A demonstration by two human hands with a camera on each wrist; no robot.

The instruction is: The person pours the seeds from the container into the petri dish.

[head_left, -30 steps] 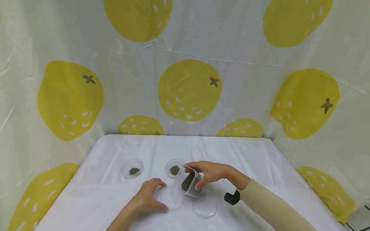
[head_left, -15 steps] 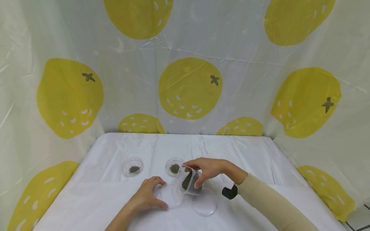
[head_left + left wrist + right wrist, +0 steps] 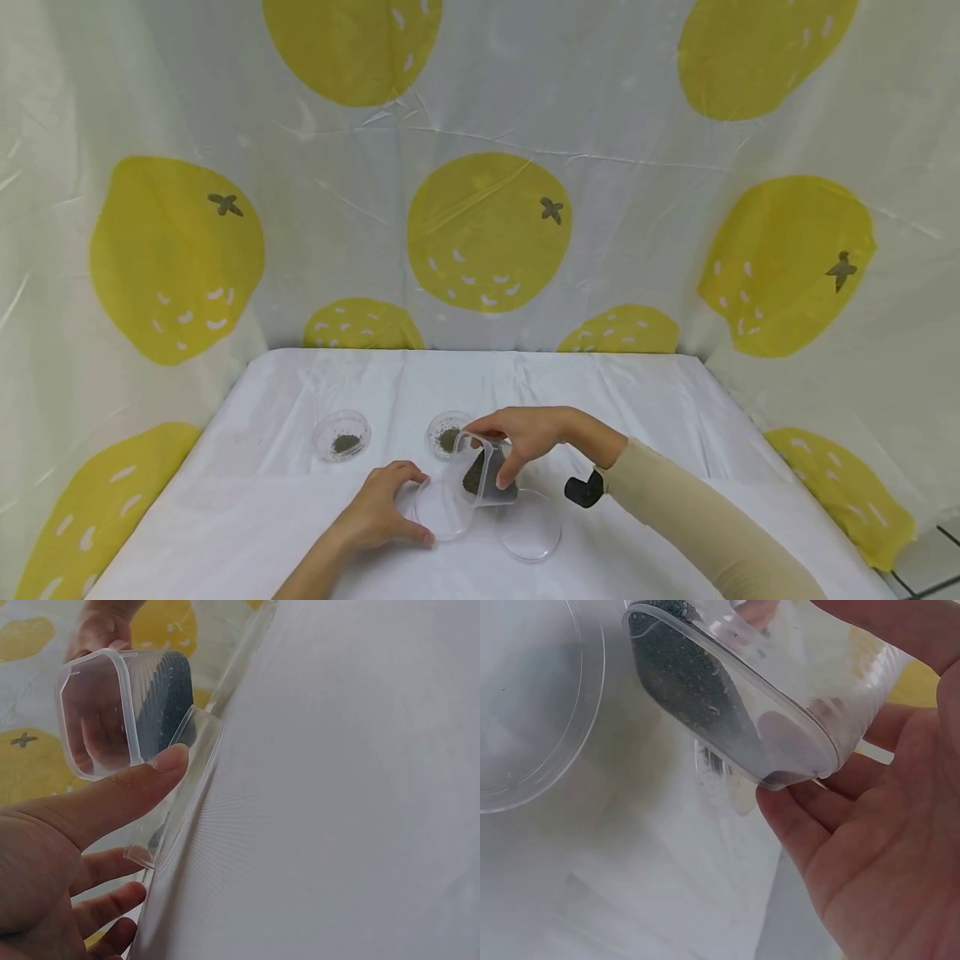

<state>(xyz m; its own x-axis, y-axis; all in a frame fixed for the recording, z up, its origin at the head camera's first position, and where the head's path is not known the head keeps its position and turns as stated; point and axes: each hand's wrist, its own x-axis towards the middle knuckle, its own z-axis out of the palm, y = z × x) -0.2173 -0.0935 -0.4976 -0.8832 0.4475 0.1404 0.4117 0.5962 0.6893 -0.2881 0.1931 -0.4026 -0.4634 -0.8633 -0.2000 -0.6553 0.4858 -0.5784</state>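
My left hand (image 3: 382, 512) holds the rim of a clear petri dish (image 3: 441, 523) on the cloth, thumb at its near side and fingers at its far side. Above that dish's right side, my right hand (image 3: 536, 437) grips a clear plastic tub (image 3: 504, 497) between thumb and fingers. The tub is tipped, its mouth toward the left. Dark, soil-like grains (image 3: 682, 671) lie banked against its lower wall. In the left wrist view the tub (image 3: 161, 694) is seen just beyond my thumb. No grains can be made out in the held dish.
Just right of the held dish lies another clear round dish or lid (image 3: 531, 557). Farther back stand two petri dishes, one at left (image 3: 324, 425) and one in the middle (image 3: 448, 415), each with a small heap of dark grains. White cloth covers the table (image 3: 637, 392).
The tub has tipped further toward the left and shifted slightly left over the dish with my right hand. My left hand and its dish have stayed in place.
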